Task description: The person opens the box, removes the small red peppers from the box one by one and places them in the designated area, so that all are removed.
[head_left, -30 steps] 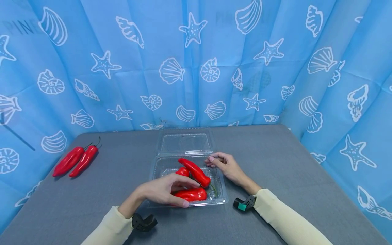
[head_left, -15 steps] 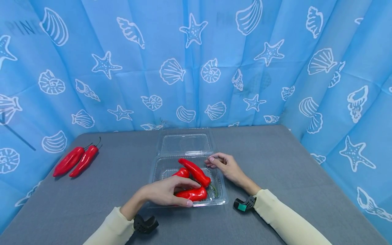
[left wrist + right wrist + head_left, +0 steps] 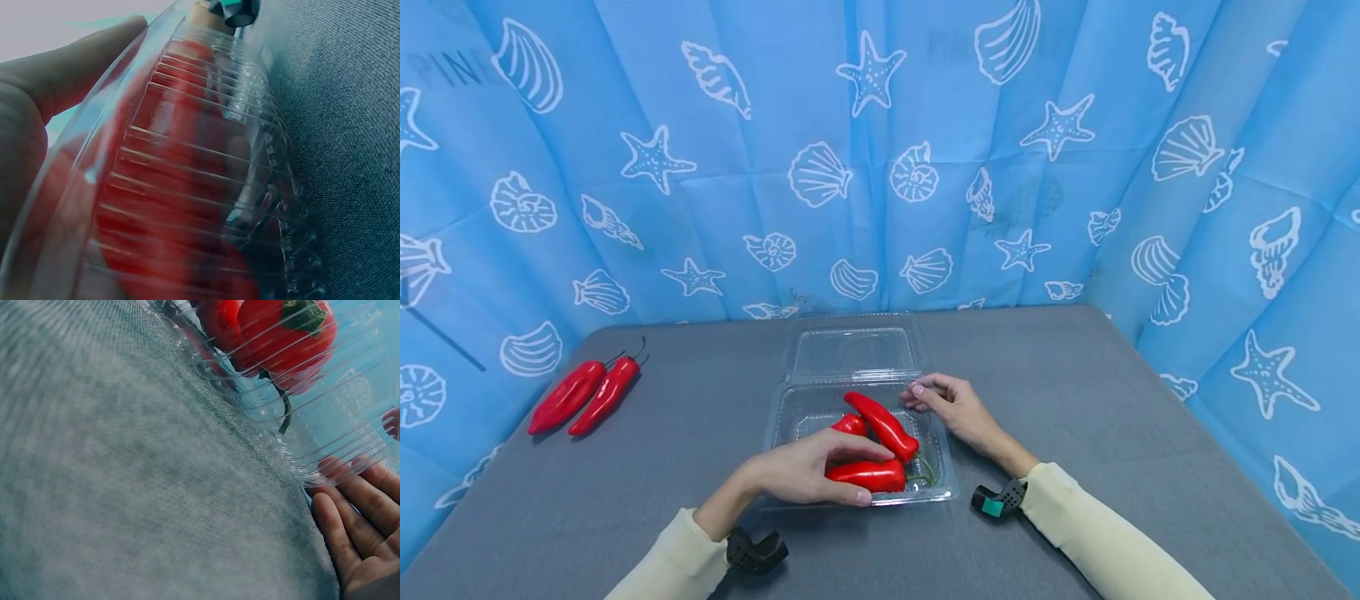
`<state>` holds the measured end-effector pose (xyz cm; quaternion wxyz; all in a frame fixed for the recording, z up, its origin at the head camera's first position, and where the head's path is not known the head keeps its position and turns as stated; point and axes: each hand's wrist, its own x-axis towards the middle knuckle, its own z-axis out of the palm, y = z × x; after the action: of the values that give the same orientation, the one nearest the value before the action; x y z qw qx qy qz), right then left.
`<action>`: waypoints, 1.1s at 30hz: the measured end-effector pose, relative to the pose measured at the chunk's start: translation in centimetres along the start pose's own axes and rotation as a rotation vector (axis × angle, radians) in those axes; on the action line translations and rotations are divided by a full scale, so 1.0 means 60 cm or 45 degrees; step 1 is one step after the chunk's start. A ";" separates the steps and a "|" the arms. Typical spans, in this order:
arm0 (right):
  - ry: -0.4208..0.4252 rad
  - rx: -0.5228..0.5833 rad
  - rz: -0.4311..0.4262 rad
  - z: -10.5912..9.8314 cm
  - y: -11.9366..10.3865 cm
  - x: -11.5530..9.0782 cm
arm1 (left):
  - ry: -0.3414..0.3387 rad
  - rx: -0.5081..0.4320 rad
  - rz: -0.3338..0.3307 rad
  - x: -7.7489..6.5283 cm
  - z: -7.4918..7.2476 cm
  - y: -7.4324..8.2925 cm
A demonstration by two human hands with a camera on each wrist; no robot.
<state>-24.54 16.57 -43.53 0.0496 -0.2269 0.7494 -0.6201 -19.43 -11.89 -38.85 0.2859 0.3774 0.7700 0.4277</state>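
Note:
A clear plastic clamshell container (image 3: 790,408) lies opened out, with several red peppers in its base. My left hand (image 3: 808,468) reaches over its front left side and grips the nearest pepper (image 3: 876,476), the index finger along its top and the thumb by the front rim. In the left wrist view this thumb (image 3: 81,65) shows outside the ribbed wall, with red behind the plastic. Another pepper (image 3: 883,427) slants just behind; a third pepper (image 3: 852,424) is partly hidden by my left hand. My right hand (image 3: 951,408) rests at the right back corner, its fingers (image 3: 369,503) extended against the wall.
Two more red peppers, a wider one (image 3: 571,395) and a slimmer one (image 3: 605,398), lie side by side on the grey tablecloth (image 3: 700,400) at the left. The clear lid (image 3: 853,350) lies back behind the base. A blue shell-print curtain (image 3: 865,208) hangs beyond the table.
The slanted pepper in the container has shifted slightly right and toward me. My left hand has moved a little to the right; my right hand has stayed in place.

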 end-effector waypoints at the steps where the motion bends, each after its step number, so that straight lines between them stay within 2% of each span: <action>1: -0.002 0.001 -0.005 0.000 0.001 0.000 | 0.005 -0.003 0.012 0.000 0.000 0.000; 4: -0.003 0.010 -0.011 0.000 0.002 0.000 | 0.015 -0.017 0.041 0.000 -0.001 0.000; 13: -0.001 0.010 -0.015 0.001 0.001 0.000 | 0.050 -0.046 0.056 -0.001 -0.004 0.003; 24: 0.011 0.020 -0.012 0.003 0.000 0.000 | 0.255 -0.061 0.096 -0.014 -0.018 0.023; 33: 0.015 0.026 0.004 0.002 0.002 0.001 | 0.415 -0.065 0.179 -0.025 -0.030 0.037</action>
<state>-24.58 16.44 -43.65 0.0486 -0.2214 0.7436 -0.6290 -19.25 -13.13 -35.87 0.1362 0.3485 0.7668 0.5216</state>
